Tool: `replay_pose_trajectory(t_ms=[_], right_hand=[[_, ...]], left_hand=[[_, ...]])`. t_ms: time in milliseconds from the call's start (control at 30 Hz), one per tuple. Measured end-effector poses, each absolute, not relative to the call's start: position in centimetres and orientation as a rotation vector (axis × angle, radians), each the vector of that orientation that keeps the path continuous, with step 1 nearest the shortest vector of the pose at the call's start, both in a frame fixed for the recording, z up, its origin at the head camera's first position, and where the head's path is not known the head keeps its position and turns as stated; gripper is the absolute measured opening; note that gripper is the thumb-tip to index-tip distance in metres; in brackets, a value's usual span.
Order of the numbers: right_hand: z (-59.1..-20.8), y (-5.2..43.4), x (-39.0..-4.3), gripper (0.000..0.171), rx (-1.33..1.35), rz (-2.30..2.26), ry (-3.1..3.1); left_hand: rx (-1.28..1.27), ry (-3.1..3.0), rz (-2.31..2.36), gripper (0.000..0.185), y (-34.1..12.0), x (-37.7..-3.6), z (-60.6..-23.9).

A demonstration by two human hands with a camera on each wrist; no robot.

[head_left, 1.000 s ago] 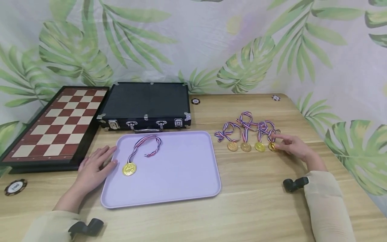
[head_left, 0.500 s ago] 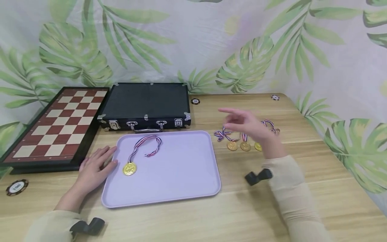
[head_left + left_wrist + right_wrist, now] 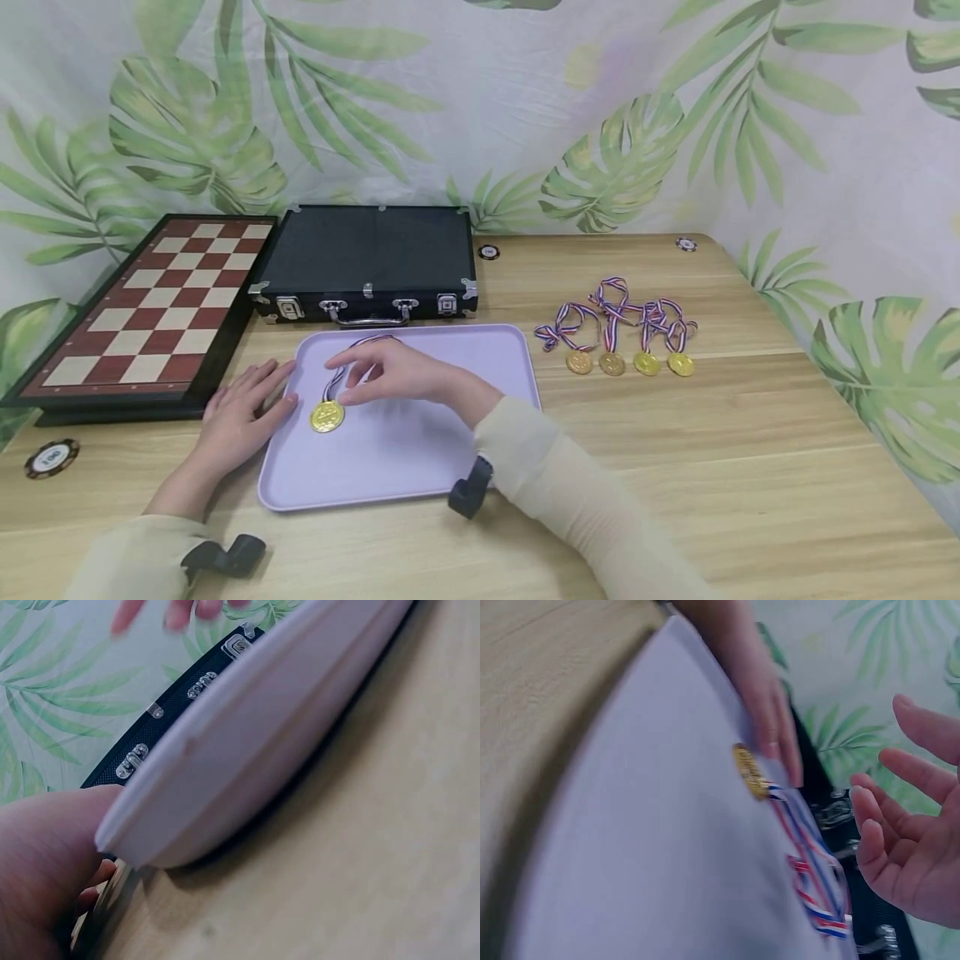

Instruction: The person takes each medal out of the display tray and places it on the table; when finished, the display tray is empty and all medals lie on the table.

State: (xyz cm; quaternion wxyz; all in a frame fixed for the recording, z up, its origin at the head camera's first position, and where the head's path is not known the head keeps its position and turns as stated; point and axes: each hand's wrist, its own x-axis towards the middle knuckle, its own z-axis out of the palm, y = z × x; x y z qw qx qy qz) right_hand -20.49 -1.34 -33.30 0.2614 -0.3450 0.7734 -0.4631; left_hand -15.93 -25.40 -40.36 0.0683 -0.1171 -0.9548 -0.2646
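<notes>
A gold medal (image 3: 327, 416) on a striped ribbon lies toward the left side of the lilac tray (image 3: 375, 467). Above it hovers my right hand (image 3: 401, 371), its fingers loosely bent with nothing between them; part of the ribbon is hidden beneath. In the right wrist view, that hand (image 3: 915, 840) is raised clear of the medal (image 3: 751, 772) and its red, white and blue ribbon (image 3: 802, 847). My left hand (image 3: 242, 412) rests at the tray's left edge, fingers stretched out. The left wrist view has its thumb side (image 3: 56, 840) against the tray rim (image 3: 142, 787).
Several medals (image 3: 612, 364) with ribbons lie in a row right of the tray. Behind the tray stands a black case (image 3: 367, 250) with metal latches. A chessboard (image 3: 161, 300) is at the left, and a poker chip (image 3: 52, 458) lies in front of it.
My right hand has left the rightmost medal in the row and swept left, over the other medals, to the medal on the tray. The medals and my left hand stay where they were.
</notes>
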Motion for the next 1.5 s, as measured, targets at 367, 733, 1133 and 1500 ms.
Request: replay_pose_trajectory(t_ms=[367, 733, 1133, 1500], right_hand=[[-37.2, -5.0, -19.9, 0.051, -0.97, -0.778, 2.493], [-38.3, -5.9, -18.5, 0.046, -0.952, -0.499, 2.791], [-38.2, -6.5, -17.7, 0.039, -0.844, -0.46, 2.88], [-38.0, -5.7, -17.9, 0.038, -0.908, -0.665, 2.722]], left_hand=[[-0.361, -2.869, -0.8, 0.051, -25.3, -16.1, -40.4], [-0.369, -2.856, -0.809, 0.05, -25.4, -16.1, -40.6], [-0.361, -2.868, -0.807, 0.051, -25.4, -16.0, -40.5], [-0.364, -2.858, -0.82, 0.051, -25.3, -16.0, -40.6]])
